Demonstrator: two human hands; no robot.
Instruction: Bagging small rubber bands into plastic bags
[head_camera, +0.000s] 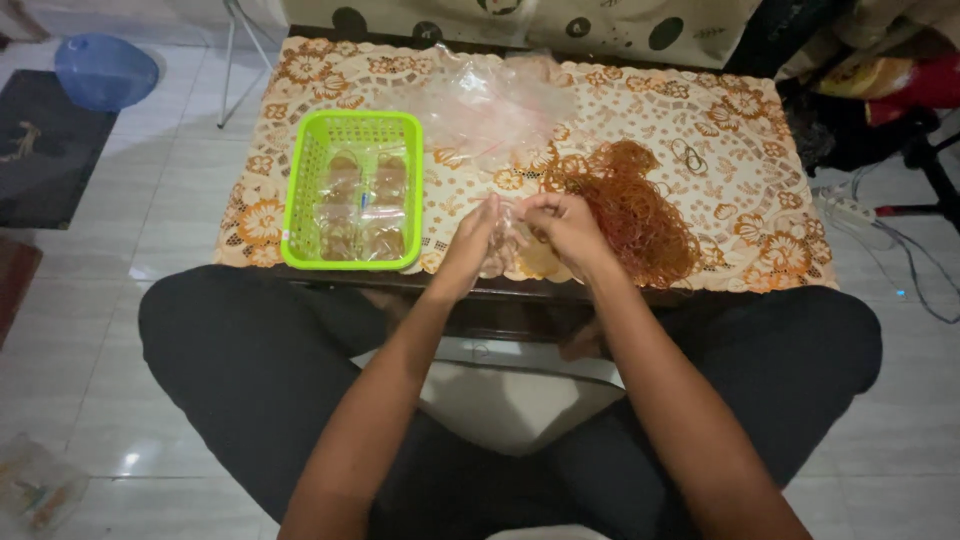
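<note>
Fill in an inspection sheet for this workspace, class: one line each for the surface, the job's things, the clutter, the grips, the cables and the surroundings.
Surface: low table covered by an orange floral lace cloth.
Job's things: small clear bag held between both hands; pile of orange rubber bands beside the right hand; green basket holding filled clear packets.
Clutter: heap of empty clear plastic bags at the table's far side; a few loose bands apart from the pile.
Grips: left hand and right hand both closed on the small clear bag.
Cables: power strip with cords on the floor to the right.
Surroundings: tiled floor, blue bowl, dark mat.
</note>
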